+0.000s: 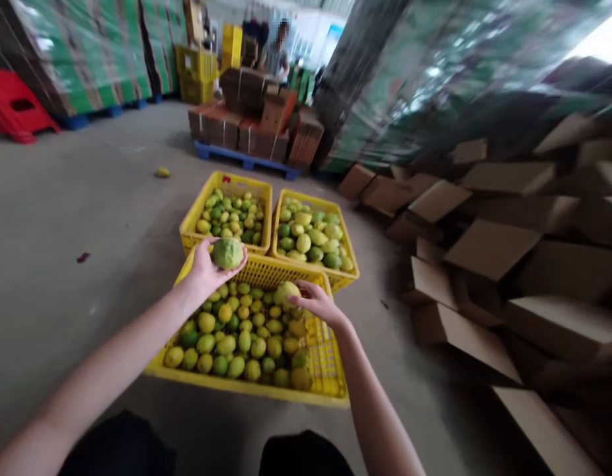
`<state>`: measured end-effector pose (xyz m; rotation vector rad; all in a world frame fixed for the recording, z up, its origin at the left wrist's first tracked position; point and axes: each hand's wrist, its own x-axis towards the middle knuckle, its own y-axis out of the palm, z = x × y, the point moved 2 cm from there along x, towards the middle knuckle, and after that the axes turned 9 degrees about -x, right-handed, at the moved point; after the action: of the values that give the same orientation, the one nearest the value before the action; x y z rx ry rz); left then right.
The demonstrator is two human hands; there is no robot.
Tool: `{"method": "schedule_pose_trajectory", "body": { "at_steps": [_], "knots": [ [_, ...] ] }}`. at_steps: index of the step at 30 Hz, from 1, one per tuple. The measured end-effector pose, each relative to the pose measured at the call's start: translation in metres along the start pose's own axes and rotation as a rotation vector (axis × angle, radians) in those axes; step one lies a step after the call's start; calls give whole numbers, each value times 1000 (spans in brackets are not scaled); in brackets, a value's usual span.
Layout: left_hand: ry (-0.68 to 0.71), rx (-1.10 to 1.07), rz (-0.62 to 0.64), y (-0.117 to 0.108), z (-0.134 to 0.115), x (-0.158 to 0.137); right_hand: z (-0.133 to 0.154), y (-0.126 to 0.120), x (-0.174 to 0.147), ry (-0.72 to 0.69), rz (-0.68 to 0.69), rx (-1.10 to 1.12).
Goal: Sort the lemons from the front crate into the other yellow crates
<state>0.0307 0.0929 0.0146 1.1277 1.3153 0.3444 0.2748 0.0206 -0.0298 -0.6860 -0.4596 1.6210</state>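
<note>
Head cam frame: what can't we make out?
All in the head view:
Left hand: part hidden behind its green fruit.
Near yellow crate: anything under the top layer of fruit, covered by it.
Red stool: one side cut off by the left edge.
Cardboard boxes: fine surface detail lost to blur.

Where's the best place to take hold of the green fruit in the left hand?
Probably around its upper body, coming from above on the camera's side. The green fruit is cupped in the left hand, which covers its left side and lower right edge, leaving the top bare. Its rounded, bumpy shape offers no handle, so spread fingers should suit.
</note>
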Motion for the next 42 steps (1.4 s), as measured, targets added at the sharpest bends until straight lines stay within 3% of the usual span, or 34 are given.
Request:
{"method": "schedule_pose_trajectory", "body": {
  "at_steps": [2, 4, 9, 13, 19, 24, 26, 31, 34, 37, 42],
  "knots": [
    [0, -86, 64, 18, 8, -1, 32, -18, -7, -56, -217, 356],
    [-28, -140, 113, 22, 18, -1, 54, -20, -13, -99, -381, 581],
    [-64, 29, 102, -9, 40, 7, 65, 2, -11, -99, -516, 909],
    [-22, 103, 111, -27, 46, 12, 60, 19, -4, -45, -490, 856],
    [21, 40, 215, -22, 36, 7, 63, 36, 0, -79, -430, 736],
    [218, 207, 1, -35, 27, 13, 63, 41, -1, 48, -381, 885],
    [236, 285, -49, -37, 24, 16, 62, 38, -2, 49, -358, 930],
    [146, 337, -24, -35, 32, 23, 41, 36, -5, 116, -341, 1011],
    [20, 271, 49, -38, 47, 26, 30, 41, -7, 186, -382, 1012],
    [-77, 163, 94, -42, 61, 28, 31, 43, -9, 157, -388, 1015],
    [-74, 103, 105, -41, 69, 20, 37, 46, -10, 147, -394, 939]
  ]
}}
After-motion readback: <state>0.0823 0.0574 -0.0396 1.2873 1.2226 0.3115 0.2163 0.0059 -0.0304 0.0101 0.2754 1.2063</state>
